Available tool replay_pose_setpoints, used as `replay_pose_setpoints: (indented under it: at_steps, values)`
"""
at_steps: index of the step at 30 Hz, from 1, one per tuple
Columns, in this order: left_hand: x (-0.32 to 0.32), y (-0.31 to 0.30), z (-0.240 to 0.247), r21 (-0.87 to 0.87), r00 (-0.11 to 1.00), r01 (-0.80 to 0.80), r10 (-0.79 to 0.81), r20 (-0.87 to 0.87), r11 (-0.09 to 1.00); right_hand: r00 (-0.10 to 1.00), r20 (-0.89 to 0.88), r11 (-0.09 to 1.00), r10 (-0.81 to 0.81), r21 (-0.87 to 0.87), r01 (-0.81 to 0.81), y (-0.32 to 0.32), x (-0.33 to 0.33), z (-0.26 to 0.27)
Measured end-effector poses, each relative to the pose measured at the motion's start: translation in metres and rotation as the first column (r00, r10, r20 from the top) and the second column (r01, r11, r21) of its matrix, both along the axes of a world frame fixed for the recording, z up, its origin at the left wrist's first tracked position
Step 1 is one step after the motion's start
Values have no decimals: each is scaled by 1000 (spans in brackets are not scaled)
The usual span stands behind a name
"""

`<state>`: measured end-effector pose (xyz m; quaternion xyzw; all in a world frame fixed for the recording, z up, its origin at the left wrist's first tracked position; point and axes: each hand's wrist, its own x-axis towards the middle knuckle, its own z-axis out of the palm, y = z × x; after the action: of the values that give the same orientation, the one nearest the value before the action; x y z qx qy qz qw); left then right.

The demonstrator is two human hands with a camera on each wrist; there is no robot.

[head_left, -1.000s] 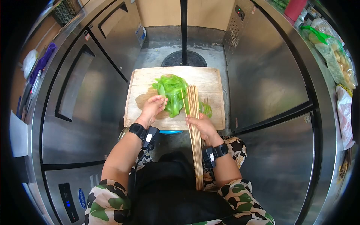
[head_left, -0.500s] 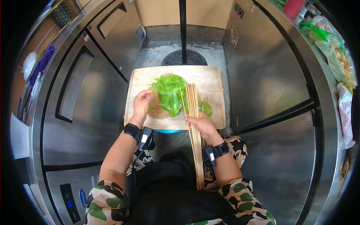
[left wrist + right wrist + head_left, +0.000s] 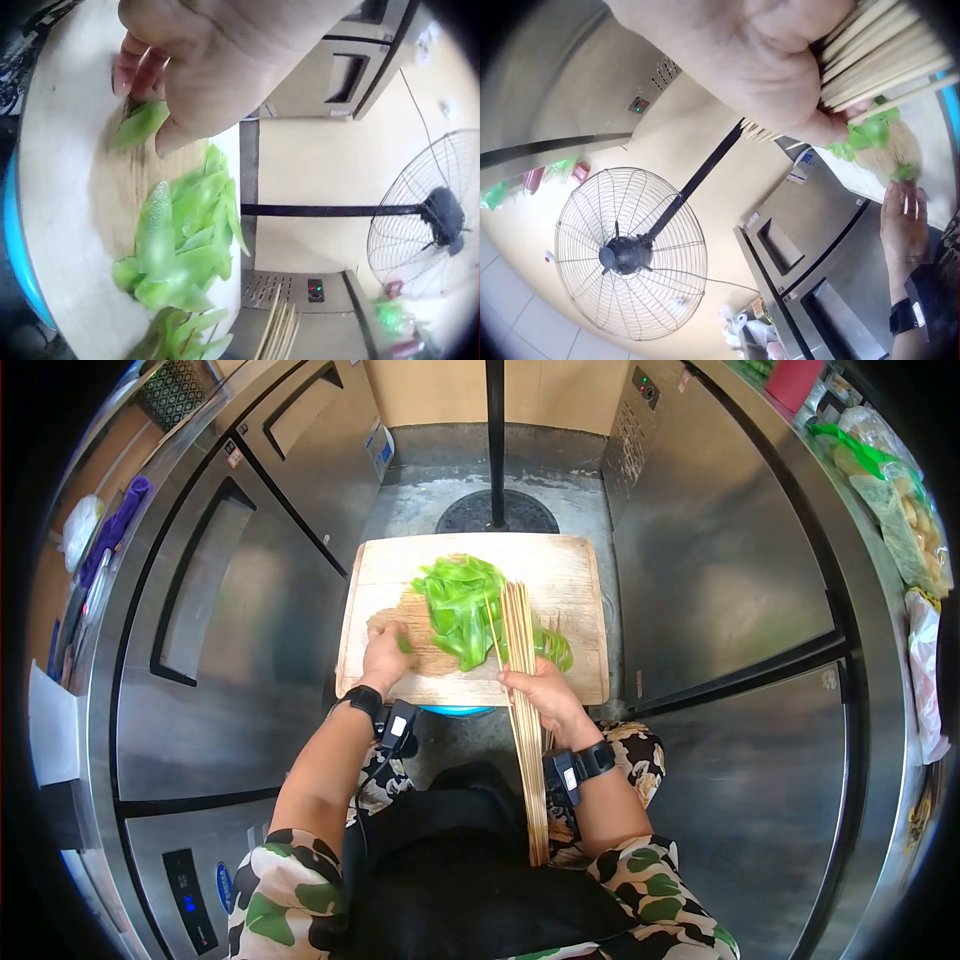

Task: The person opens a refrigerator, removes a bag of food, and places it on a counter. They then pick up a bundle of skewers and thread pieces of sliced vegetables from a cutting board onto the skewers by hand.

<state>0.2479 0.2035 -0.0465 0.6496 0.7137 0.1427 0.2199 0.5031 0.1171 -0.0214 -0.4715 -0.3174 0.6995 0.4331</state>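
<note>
My left hand (image 3: 385, 653) is low over the left part of the wooden cutting board (image 3: 375, 575). Its thumb and fingertips pinch a single thin green vegetable slice (image 3: 142, 124). My right hand (image 3: 545, 695) grips a thick bundle of bamboo skewers (image 3: 522, 710) near the board's front edge, points facing away from me. One skewer (image 3: 497, 630) stands apart from the bundle along its left side. Between the hands lies a loose heap of pale green slices (image 3: 465, 605). More curved green slices (image 3: 555, 648) show just right of the bundle, partly behind it.
Beneath the board's front edge a blue rim (image 3: 455, 711) shows. Steel refrigerated cabinets (image 3: 730, 550) flank both sides. Behind the board stands a fan's black pole (image 3: 496, 450) on a round base. Bagged goods (image 3: 890, 500) sit on the right counter.
My left hand has moved left away from the heap, then down to the lone slice on the board. The right hand and its skewers have stayed nearly still.
</note>
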Motion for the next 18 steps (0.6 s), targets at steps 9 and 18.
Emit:
replay_pose_setpoints:
  at_steps: [9,18]
  values:
    - [25,5,4,266,983,173,-150,-105,948,1000,-1,1000,-21,-18,21,1,-1,1]
    - [100,-3,25,-45,985,170,-170,11,984,1000,-9,1000,-9,13,9,0,3,-2]
